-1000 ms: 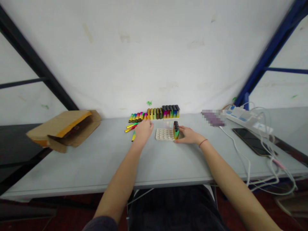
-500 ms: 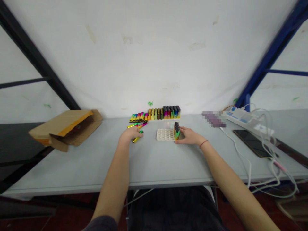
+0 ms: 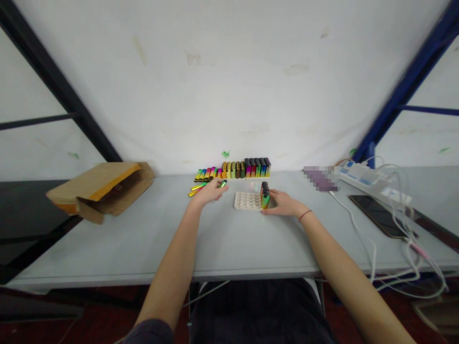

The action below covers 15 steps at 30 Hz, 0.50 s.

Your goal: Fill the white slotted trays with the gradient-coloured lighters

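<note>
In the head view a white tray (image 3: pixel 247 201) with rows of round holes lies on the table. One row of upright lighters (image 3: pixel 265 197) with black tops fills its right end. My right hand (image 3: pixel 285 204) curls around that end, thumb at the near corner and fingers behind, steadying the tray. Left of the tray, my left hand (image 3: pixel 211 192) pinches a shiny green lighter (image 3: pixel 223 183), black top up, just above the table. Loose lighters (image 3: pixel 195 190) in gold and green lie beside and partly under this hand. Behind it, more colourful lighters (image 3: pixel 208 174) lie in a row.
Against the wall stand full blocks of yellow lighters (image 3: pixel 233 169) and multicoloured lighters (image 3: pixel 257 168). An open cardboard box (image 3: pixel 103 188) is at the left. To the right are a black phone (image 3: pixel 380 215), a pixelated purple object (image 3: pixel 321 179), a power strip (image 3: pixel 373 181) and tangled white cables.
My left hand has lifted the lighter from the table and moved right and away from me, turning it more upright. My right hand stays at the tray's right end.
</note>
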{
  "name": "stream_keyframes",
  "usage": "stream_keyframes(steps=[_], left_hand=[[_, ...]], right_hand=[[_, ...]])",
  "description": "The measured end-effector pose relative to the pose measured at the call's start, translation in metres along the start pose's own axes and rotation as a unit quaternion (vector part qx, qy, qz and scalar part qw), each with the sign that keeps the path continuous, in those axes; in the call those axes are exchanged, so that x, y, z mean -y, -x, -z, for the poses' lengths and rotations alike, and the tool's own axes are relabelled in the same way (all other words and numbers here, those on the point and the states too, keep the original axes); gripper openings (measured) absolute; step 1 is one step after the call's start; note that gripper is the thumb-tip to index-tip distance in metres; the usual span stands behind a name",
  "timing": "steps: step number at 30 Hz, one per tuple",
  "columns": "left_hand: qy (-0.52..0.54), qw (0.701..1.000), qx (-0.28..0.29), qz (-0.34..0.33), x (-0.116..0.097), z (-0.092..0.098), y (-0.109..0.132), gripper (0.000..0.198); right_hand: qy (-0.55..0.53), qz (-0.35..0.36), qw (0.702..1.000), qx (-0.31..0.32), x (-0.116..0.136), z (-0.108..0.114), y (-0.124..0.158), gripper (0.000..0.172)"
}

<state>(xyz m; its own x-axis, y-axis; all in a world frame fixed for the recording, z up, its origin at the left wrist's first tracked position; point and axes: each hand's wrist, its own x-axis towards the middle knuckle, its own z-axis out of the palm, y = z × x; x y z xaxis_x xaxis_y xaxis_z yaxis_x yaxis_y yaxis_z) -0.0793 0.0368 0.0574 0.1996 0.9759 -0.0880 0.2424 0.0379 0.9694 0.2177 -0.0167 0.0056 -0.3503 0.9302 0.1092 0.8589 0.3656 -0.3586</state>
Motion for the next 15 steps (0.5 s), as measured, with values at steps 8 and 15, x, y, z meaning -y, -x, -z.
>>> stream_keyframes(steps=[8, 15], left_hand=[[0.154, 0.988, -0.025, 0.015, -0.010, -0.020, -0.005, 0.028], [0.300, 0.952, 0.004, 0.062, -0.011, -0.051, 0.000, 0.052]], right_hand=[[0.006, -0.002, 1.000, 0.018, 0.001, 0.003, 0.000, 0.077], [0.006, 0.001, 1.000, 0.017, 0.000, 0.003, -0.001, 0.079]])
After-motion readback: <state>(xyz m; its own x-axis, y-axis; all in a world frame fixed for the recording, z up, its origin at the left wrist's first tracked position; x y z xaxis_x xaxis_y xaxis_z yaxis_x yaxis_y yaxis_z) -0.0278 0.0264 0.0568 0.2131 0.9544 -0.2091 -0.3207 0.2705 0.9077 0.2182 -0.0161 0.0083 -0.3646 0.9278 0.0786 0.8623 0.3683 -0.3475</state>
